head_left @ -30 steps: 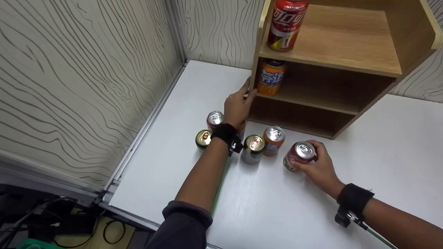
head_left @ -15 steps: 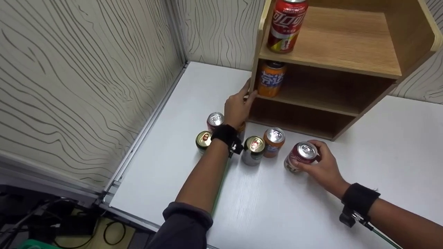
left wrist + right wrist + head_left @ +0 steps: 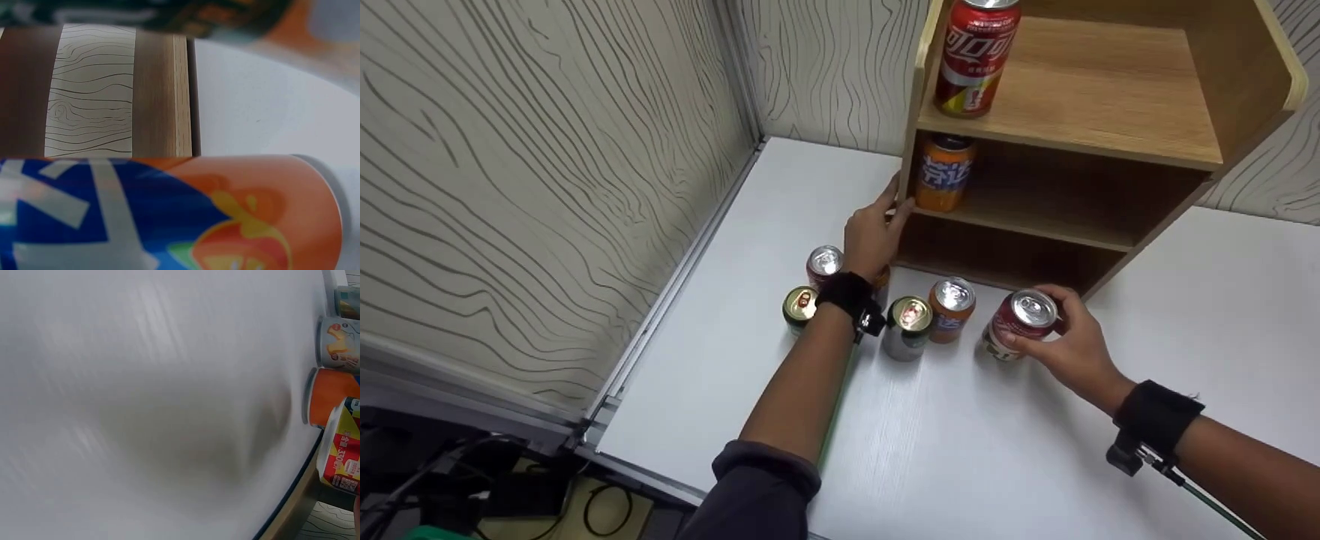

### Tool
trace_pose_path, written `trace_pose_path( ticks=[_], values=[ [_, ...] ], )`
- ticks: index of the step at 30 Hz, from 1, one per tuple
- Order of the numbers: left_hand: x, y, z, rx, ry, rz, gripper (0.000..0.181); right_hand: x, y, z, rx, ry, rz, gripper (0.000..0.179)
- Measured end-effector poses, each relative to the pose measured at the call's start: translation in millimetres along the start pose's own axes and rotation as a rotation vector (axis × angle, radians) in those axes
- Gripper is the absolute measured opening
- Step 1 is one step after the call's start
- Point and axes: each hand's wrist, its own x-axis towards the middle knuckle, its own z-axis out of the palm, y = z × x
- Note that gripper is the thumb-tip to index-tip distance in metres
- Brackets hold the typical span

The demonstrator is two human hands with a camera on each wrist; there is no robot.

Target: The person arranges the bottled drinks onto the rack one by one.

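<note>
In the head view, my left hand (image 3: 872,236) holds the left side of the wooden shelf (image 3: 1072,146), thumb across its front edge and fingers along the outside. My right hand (image 3: 1076,345) grips a red cola can (image 3: 1003,334) by its sides, close over the table in front of the shelf's lower right. The can's red and yellow base end shows at the right edge of the right wrist view. Beside it stand an orange soda can (image 3: 950,319) and a green-and-silver can (image 3: 906,337). Another orange can (image 3: 247,214) fills the lower left wrist view.
A red cola can (image 3: 976,64) stands on the shelf's top board, and an orange soda can (image 3: 943,176) on the tier below, both far left. Near my left wrist are a red can (image 3: 823,262) and a green can (image 3: 800,307). A patterned wall (image 3: 547,187) borders the white table (image 3: 915,465).
My right hand has lifted the red cola can slightly and moved it right, nearer the shelf. My left hand keeps its place on the shelf side.
</note>
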Motion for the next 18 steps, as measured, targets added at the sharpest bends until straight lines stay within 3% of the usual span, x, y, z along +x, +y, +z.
trace_pose_path(
  ticks=[18],
  values=[
    [0.8,-1.7,1.5,0.02,0.023,0.025,0.057,18.8,-48,-27,0.101,0.04,-0.133,0.077]
  ],
)
